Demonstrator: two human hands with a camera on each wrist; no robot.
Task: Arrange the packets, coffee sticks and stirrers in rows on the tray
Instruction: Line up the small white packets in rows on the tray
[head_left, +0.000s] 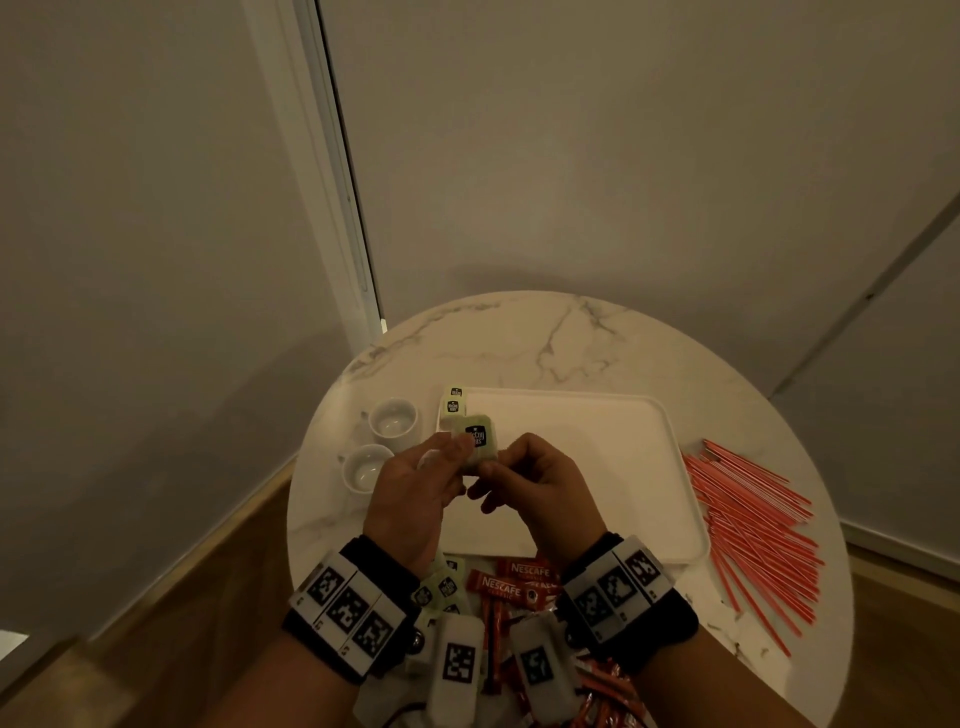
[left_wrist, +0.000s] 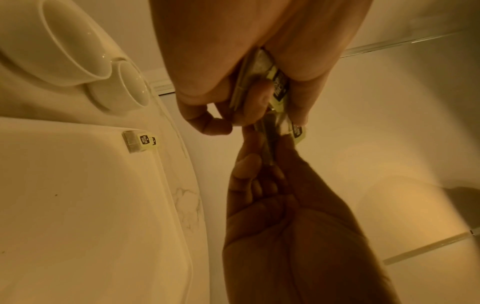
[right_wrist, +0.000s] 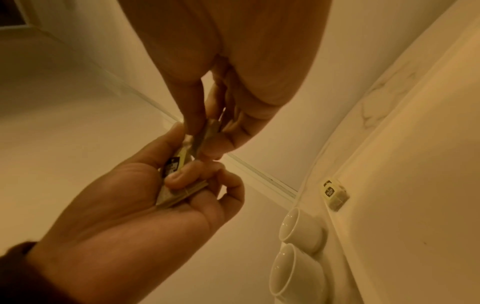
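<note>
Head view: both hands (head_left: 415, 488) (head_left: 540, 483) pinch packets (head_left: 479, 439).

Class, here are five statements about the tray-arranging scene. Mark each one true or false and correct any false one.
1. Both hands hold green tea packets above the tray. True: the left hand grips a stack of packets and the right hand pinches one.
2. The white tray is already full of rows. False: only two packets lie on it, at its far left corner.
3. The red stirrers lie on the table to the right of the tray. True.
4. Two white cups stand on the tray. False: they stand on the table, left of it.
5. The coffee sticks are lined up on the tray. False: they lie heaped on the table at its near edge.
</note>
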